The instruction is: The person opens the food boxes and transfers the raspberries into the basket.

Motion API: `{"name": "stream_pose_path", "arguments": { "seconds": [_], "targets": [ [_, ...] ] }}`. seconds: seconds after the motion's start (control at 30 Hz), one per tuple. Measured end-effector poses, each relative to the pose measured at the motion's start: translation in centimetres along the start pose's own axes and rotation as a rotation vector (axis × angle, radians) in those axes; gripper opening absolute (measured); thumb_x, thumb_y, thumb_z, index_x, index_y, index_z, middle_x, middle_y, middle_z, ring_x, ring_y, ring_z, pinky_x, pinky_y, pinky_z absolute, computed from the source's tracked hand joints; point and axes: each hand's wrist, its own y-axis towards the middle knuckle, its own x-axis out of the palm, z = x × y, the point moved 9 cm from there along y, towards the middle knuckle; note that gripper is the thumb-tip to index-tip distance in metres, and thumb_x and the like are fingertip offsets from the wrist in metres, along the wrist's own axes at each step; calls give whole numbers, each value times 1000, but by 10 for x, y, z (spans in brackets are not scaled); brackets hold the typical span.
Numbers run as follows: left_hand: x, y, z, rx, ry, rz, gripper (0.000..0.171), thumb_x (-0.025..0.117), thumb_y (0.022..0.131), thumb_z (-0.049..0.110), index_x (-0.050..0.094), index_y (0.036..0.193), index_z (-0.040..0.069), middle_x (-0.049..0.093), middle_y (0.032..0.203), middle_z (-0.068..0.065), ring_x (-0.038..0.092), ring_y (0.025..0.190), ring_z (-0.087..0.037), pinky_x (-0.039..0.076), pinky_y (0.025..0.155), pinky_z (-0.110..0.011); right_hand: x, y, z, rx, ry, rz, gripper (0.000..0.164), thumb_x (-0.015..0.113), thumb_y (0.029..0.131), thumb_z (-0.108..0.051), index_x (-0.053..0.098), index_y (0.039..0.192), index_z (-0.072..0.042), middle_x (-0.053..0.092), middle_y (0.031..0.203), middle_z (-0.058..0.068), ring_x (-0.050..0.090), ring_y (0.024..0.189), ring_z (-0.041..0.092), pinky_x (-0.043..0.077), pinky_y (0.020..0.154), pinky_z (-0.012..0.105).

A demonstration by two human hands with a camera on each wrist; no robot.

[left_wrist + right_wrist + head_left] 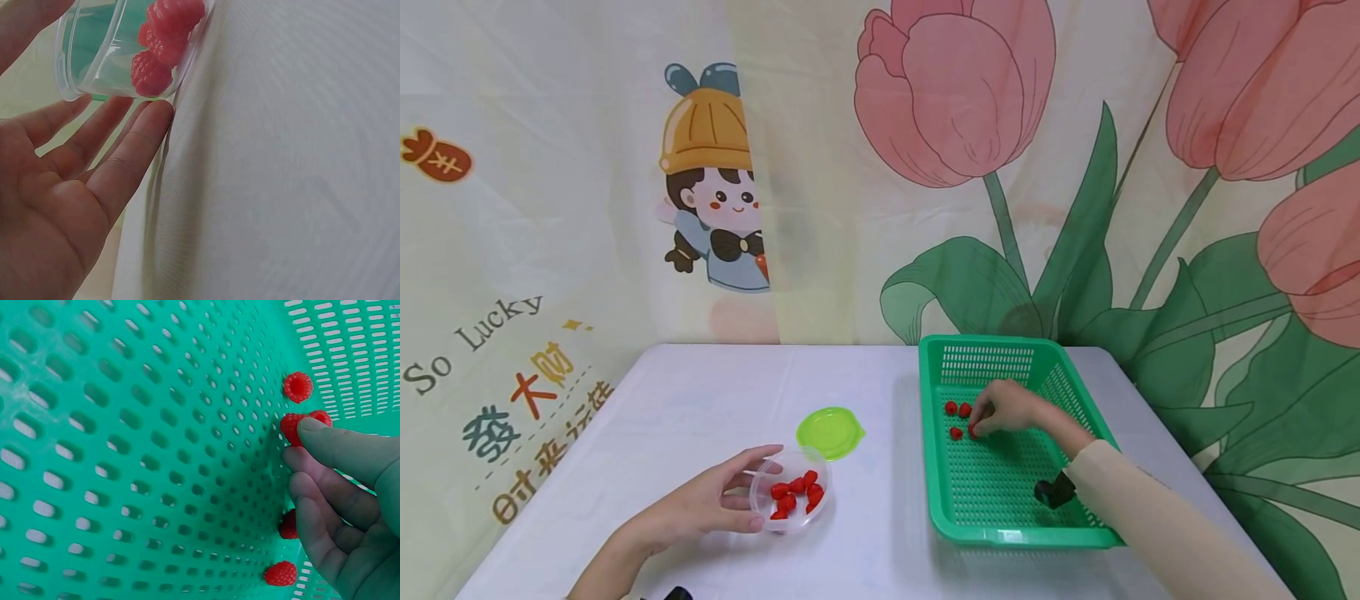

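My left hand (718, 492) loosely holds the left side of a clear plastic cup (820, 508), thumb in front and fingers behind. Several red raspberries (797, 485) lie inside the cup. In the left wrist view, the fingertips meet the cup's wall (94, 62) close over the tablecloth. Over at the right, my right hand (1003, 407) reaches down into a green basket (931, 467). Its thumb and index finger pinch a raspberry (291, 429). Around it are other loose raspberries (298, 387), partly hidden by the fingers.
A bright green round lid (830, 432) lies flat on the white-covered table (700, 392) behind the cup. The basket has raised, slotted walls, and my right sleeve (1150, 508) crosses its right side. A printed cloth (820, 167) hangs behind the table.
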Motion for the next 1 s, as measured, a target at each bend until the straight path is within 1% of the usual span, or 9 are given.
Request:
{"name": "stream_pose_path", "arguments": {
  "seconds": [0.3, 0.5, 0.77, 1.0],
  "targets": [
    [1, -2, 2, 14, -7, -5, 89, 80, 95, 17, 28, 167, 15, 45, 157, -22, 54, 139, -40, 57, 99, -25, 3, 3, 4, 32, 3, -4, 6, 82, 93, -13, 82, 99, -10, 76, 90, -7, 67, 82, 5, 58, 75, 31],
    [1, -2, 3, 25, -17, -12, 89, 79, 95, 16, 28, 167, 15, 45, 157, -22, 55, 138, -41, 57, 99, -26, 3, 2, 2, 27, -1, 0, 7, 82, 94, -13, 82, 100, -10, 76, 91, -6, 68, 83, 7, 59, 75, 32],
    [1, -3, 3, 9, -19, -7, 89, 80, 95, 17, 28, 167, 15, 45, 157, -22, 55, 138, -41, 58, 100, -29, 3, 0, 0, 26, 13, -16, 9, 82, 94, -11, 81, 102, -8, 76, 92, -6, 69, 83, 6, 58, 75, 30],
    [1, -3, 2, 13, -14, -4, 89, 80, 95, 18, 29, 167, 16, 46, 157, -21, 54, 139, -40, 58, 100, -28, -5, -3, -6, -5, 25, -24, 9, 81, 93, -9, 82, 102, -7, 77, 93, -4, 70, 83, 7, 59, 75, 30]
  ]
}}
